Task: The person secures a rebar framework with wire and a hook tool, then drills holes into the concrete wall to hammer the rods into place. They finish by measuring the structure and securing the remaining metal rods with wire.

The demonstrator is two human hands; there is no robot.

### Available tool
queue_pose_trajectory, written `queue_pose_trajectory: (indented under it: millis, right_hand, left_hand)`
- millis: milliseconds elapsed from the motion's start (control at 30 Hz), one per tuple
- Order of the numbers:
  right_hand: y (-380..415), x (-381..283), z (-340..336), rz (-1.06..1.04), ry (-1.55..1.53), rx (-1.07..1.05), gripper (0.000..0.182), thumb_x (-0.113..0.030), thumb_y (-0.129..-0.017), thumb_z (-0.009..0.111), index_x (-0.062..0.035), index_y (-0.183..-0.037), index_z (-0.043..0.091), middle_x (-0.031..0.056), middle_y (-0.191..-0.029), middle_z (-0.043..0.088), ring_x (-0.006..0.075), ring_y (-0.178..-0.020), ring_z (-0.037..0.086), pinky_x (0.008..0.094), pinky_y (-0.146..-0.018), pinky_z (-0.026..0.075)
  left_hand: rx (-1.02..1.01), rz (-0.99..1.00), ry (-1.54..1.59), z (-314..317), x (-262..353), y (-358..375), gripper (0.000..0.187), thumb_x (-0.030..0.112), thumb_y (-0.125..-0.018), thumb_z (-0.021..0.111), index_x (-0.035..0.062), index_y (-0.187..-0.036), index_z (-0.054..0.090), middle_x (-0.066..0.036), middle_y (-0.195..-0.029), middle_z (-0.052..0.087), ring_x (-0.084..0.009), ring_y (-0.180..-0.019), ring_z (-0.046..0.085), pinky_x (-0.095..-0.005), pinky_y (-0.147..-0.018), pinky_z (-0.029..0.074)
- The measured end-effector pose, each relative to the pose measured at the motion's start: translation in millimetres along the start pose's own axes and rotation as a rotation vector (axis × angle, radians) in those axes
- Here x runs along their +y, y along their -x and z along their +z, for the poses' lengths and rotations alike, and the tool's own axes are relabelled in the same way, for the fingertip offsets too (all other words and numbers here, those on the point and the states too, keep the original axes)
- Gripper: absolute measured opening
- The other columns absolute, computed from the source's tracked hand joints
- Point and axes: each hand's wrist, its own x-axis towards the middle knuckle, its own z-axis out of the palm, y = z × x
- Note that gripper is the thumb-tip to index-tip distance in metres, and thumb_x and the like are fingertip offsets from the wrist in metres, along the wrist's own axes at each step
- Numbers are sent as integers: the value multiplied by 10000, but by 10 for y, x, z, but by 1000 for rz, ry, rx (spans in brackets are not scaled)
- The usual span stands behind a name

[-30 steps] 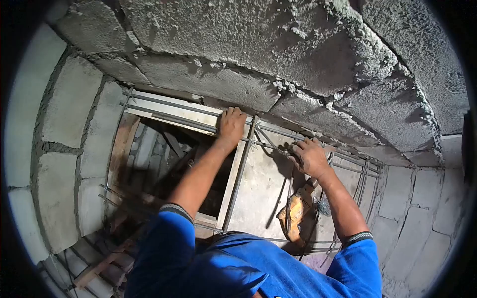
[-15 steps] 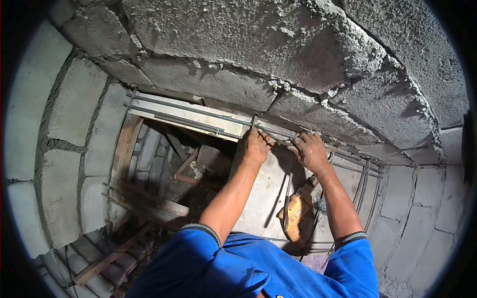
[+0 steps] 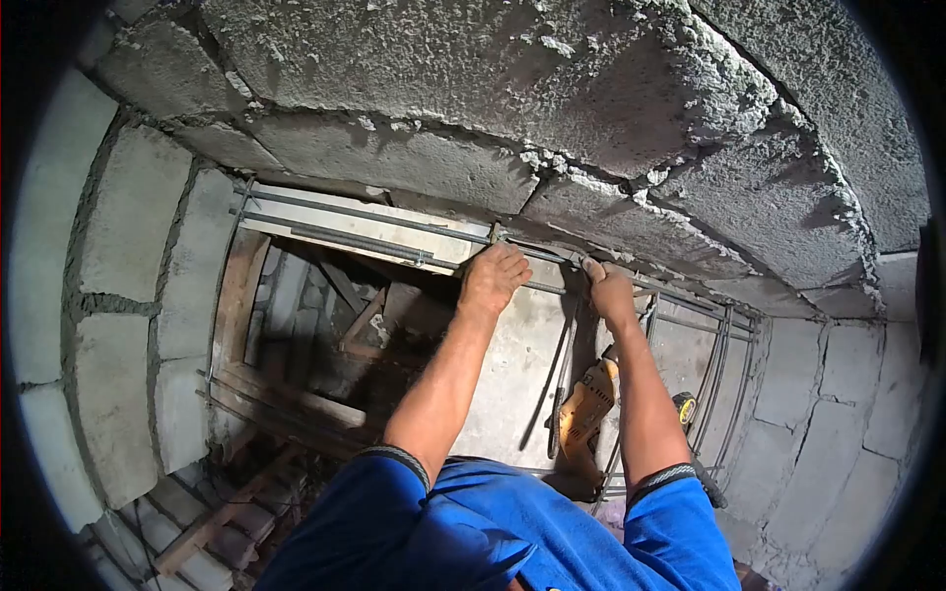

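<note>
Long steel rods point(image 3: 370, 213) run along the foot of the block wall. My left hand point(image 3: 493, 277) is closed at these rods, beside a short upright piece point(image 3: 495, 233); what its fingers grip is hidden beneath them. To the right, my right hand point(image 3: 608, 288) is closed at the same rods, thumb and fingers pressed together, and anything between them is too small to name. Below my right hand, a yellow power tool point(image 3: 588, 402) lies on the pale board point(image 3: 517, 369).
A rough block wall point(image 3: 394, 163) rises ahead, with more block walls at left point(image 3: 128, 207) and right point(image 3: 838, 384). A dark opening with a wooden frame point(image 3: 236, 295) lies at left. Bent rods point(image 3: 714, 369) and a round yellow-black object point(image 3: 685, 406) are at right.
My hands have moved slightly apart, the left one leftward and turned back-up. My right hand has closed into a tighter grip. The round yellow-black object has come into view beside my right forearm.
</note>
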Motion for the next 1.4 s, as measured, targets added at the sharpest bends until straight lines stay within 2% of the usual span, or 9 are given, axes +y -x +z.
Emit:
queue_pose_trajectory:
  millis: [167,300,367,467,800,1000,1133,1300,1400]
  right_hand:
    - [7,-149,-229,724,-635,-640,218,-226,-997,441,-145,-818,535,-52,-604,517,32,-412,392,239,-348,283]
    - [12,-8,-22,748,-540,-517,221,-261,-982,501,-95,-991,647,55,-658,618,173,-483,546,348,-427,428]
    - [-7,221,140,-7,147,97,344,-344,-952,572,-69,-1145,648,181,-779,674,345,-668,653,448,-604,527]
    - [210,-405,-261,-238,426,172,423,-392,-912,619,-56,-1166,649,264,-895,666,441,-842,656,485,-747,535]
    - [-346,-806,-743,-325,683,-580,461,-446,-848,667,12,-850,722,237,-904,697,390,-819,680,471,-698,536]
    - [-302,-651,-715,73,412,-1051,669,-650,-861,592,0,-805,741,182,-742,666,253,-674,610,432,-640,478]
    - [-105,-302,-516,-98,348,-860,698,-679,-897,510,-34,-777,748,200,-814,692,324,-823,672,440,-794,501]
    - [219,-408,-346,-443,716,-508,268,-157,-844,548,-42,-1035,695,194,-932,712,379,-916,689,512,-830,507]
    - [200,-491,-122,-381,819,-501,259,-153,-851,541,-27,-1034,673,167,-907,719,381,-881,696,535,-834,504]
  left_hand:
    - [6,-26,65,-26,45,-20,811,350,-988,532,-177,-1456,132,-375,-1535,135,-500,-1436,182,-580,-1163,240]
    - [-4,-27,92,19,113,47,902,378,-961,579,-170,-1472,77,-379,-1537,110,-513,-1438,155,-595,-1155,235]
    - [0,-32,86,41,122,67,939,410,-947,596,-162,-1478,74,-372,-1540,110,-508,-1437,163,-594,-1152,243]
    - [-3,-18,72,47,123,67,945,414,-944,596,-175,-1471,76,-372,-1539,115,-504,-1433,177,-590,-1152,247]
    - [-40,-62,123,80,253,45,1005,438,-902,636,-208,-1448,95,-357,-1549,101,-474,-1445,172,-574,-1155,246]
    - [0,-157,-288,92,618,215,790,403,-869,697,-156,-1347,410,-315,-1379,469,-424,-1308,457,-537,-1041,436]
    - [-146,64,-485,86,933,505,483,245,-871,718,-54,-1228,588,-205,-1213,641,-335,-1067,646,-440,-910,532]
    - [458,1289,-1898,-217,914,489,429,190,-779,791,13,-1150,670,-113,-1192,621,-293,-1157,541,-446,-967,424]
    - [303,1219,-1961,-444,969,294,423,228,-734,820,44,-1096,702,-100,-1157,598,-293,-1180,485,-467,-995,370]
